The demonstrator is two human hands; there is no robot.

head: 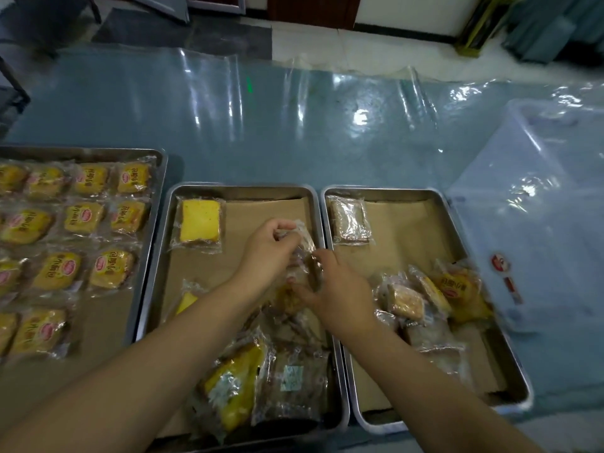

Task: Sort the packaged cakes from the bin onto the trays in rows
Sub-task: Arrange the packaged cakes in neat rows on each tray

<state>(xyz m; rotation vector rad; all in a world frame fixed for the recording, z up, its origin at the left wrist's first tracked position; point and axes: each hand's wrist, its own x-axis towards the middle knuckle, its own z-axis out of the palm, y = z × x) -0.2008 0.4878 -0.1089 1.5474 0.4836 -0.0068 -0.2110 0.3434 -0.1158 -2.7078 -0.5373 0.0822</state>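
Three metal trays lie side by side. The left tray is filled with rows of yellow packaged cakes. The middle tray holds one yellow cake packet at its far left and a loose pile near me. My left hand pinches a clear-wrapped brownish cake packet above the middle tray. My right hand grips the same packet's lower part. The right tray has one brown cake packet at its far left and a heap on its right side.
A translucent plastic bin stands to the right of the trays. The blue table is covered with shiny clear film. Brown paper lines the trays. Beyond the table's far edge lie floor tiles and furniture.
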